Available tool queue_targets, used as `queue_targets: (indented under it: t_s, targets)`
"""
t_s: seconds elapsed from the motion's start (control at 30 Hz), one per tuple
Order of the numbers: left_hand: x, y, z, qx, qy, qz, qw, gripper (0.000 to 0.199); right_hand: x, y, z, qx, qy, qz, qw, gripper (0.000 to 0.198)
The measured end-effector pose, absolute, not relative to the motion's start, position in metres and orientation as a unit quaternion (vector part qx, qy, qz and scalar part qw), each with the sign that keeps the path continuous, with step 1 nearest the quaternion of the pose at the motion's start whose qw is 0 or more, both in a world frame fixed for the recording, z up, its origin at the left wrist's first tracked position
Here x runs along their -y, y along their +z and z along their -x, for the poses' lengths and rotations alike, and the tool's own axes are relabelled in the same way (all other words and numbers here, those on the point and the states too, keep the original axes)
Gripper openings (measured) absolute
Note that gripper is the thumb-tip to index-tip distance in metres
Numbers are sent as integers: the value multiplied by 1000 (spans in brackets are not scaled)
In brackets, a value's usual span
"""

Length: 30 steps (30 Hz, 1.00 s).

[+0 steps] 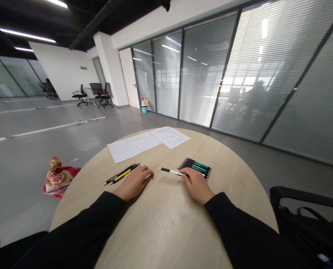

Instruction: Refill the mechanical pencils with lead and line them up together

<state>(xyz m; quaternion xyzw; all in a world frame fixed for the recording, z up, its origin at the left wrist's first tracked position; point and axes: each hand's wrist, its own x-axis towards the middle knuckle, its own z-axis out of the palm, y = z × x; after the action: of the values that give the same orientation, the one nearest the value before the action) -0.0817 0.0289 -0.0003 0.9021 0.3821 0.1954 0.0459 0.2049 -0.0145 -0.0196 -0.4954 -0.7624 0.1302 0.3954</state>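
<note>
My right hand (196, 184) pinches a white pen (174, 172) with a black grip. Its tip points left, toward my other hand. Right behind that hand lies a row of several black and green pens (197, 164), side by side and partly covered by my fingers. My left hand (135, 183) rests low over the table with its fingers curled together. A small greyish tip shows at its fingertips, too small to name. Beside this hand, on its left, lie a yellow-and-black pen (124, 174) and a black pen (118, 175).
Two printed paper sheets (135, 145) lie at the far side of the round wooden table (166, 231). A red and beige bag (60, 177) is on the left, beyond the table's edge. A black chair (309, 198) stands at the right.
</note>
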Motion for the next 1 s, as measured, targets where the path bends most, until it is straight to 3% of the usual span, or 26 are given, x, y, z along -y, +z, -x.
queue_targets:
  t_s: [0.43, 1.0]
  targets:
    - [-32, 4, 87, -425, 133, -896, -5, 19, 15, -18, -204, 764, 130, 499, 388, 18]
    - [-29, 6, 85, -422, 187, -887, -36, 21, 15, -17, -205, 764, 128, 501, 386, 18]
